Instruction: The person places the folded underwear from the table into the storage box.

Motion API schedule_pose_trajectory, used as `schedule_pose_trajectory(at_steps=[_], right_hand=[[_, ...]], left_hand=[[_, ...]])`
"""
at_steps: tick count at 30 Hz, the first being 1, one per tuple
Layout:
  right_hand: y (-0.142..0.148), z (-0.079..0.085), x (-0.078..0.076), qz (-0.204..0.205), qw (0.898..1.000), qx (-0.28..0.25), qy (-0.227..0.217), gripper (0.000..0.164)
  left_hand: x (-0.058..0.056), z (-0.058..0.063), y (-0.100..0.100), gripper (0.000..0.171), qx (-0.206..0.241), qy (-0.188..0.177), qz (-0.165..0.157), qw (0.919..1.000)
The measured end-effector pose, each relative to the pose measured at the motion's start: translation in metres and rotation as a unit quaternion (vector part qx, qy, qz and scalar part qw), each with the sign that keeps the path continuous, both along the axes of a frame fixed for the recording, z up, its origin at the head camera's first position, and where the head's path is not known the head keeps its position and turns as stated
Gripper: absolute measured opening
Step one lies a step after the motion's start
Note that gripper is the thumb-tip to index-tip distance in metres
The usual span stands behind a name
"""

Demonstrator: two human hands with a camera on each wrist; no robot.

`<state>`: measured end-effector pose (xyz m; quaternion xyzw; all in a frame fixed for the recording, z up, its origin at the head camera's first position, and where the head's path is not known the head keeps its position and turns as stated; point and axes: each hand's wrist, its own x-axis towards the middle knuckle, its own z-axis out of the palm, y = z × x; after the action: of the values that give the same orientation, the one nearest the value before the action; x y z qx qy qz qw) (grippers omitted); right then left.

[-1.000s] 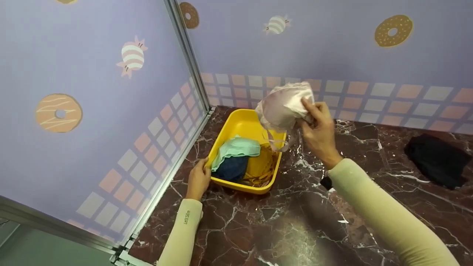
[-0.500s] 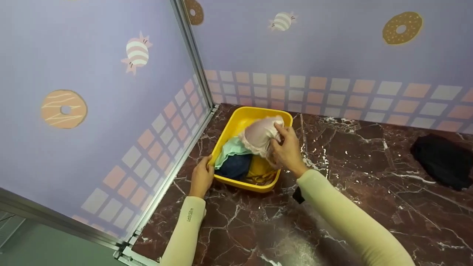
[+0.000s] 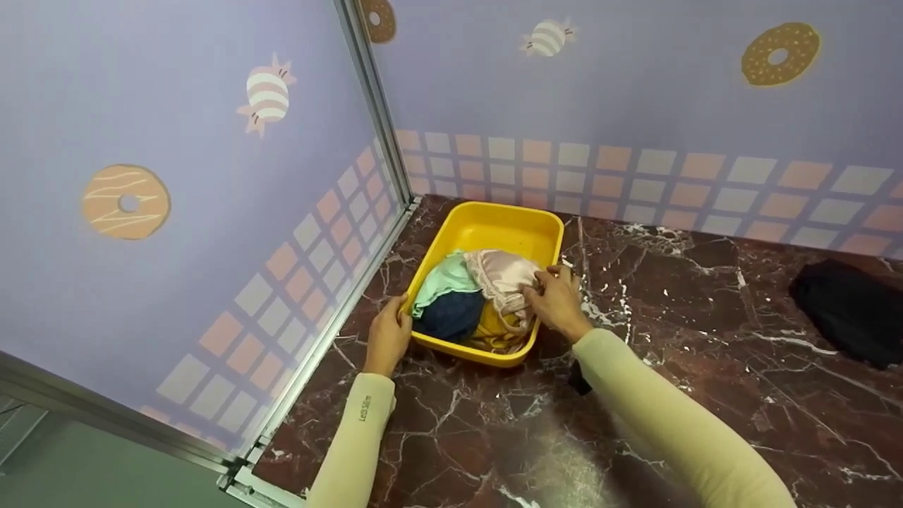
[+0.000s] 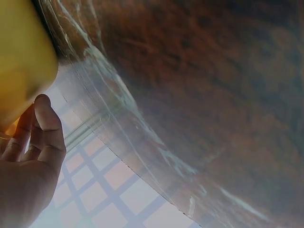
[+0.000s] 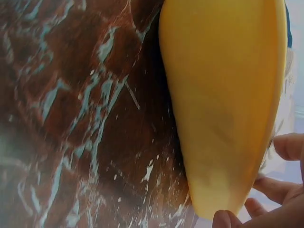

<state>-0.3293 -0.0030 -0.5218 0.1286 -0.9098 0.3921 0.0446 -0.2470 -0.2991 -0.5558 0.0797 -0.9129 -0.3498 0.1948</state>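
A yellow plastic bin stands near the corner of the two walls. My left hand grips its left rim, its fingers on the wall of the bin in the left wrist view. Inside lies a pale pink satin bra with lace edging, its strap hanging towards the near right corner. With thumb and fingertips my right hand pinches its right edge, above the bin's right rim. Left of it rest a mint green garment and a navy garment. A mustard garment with thin straps is partly covered by the pink one.
A black garment lies on the dark red marbled tabletop far to the right. A patterned wall stands behind the bin, and another panel runs along the left. Metal rails join them.
My right hand has brought the pink bra down and leftward from above the bin's right side into the bin, over part of the mustard garment. My left hand has kept its hold on the rim.
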Motion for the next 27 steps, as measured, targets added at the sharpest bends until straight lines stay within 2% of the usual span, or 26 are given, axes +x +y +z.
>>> schedule_pose_trajectory(at_steps=[3,6,12,16,20,24,27], right_hand=[[0.011,-0.001,-0.005,-0.001,0.999,-0.030,0.015,0.042],[0.027,0.000,-0.010,-0.022,0.998,-0.048,0.025,0.040],[0.078,-0.001,-0.019,-0.049,0.998,-0.043,0.000,0.041],[0.125,0.002,-0.028,-0.071,0.997,-0.040,0.014,0.038],[0.180,0.007,-0.036,-0.116,0.993,-0.018,0.029,0.038],[0.238,0.009,-0.033,-0.164,0.986,0.004,0.013,0.043],[0.279,0.007,-0.026,-0.181,0.983,0.018,-0.012,0.048]], left_hand=[[0.000,-0.002,0.001,0.036,0.000,-0.004,0.002,1.0000],[0.001,-0.005,0.001,0.036,-0.001,0.001,0.002,1.0000],[0.007,-0.011,0.000,0.036,-0.003,0.010,-0.003,0.9999],[0.010,-0.013,-0.001,0.037,0.003,0.006,-0.004,1.0000],[0.010,-0.013,0.001,0.037,0.012,0.004,-0.003,0.9999],[0.008,-0.012,0.003,0.037,0.011,0.005,-0.004,0.9999],[0.008,-0.011,0.003,0.037,0.010,0.010,-0.004,0.9999]])
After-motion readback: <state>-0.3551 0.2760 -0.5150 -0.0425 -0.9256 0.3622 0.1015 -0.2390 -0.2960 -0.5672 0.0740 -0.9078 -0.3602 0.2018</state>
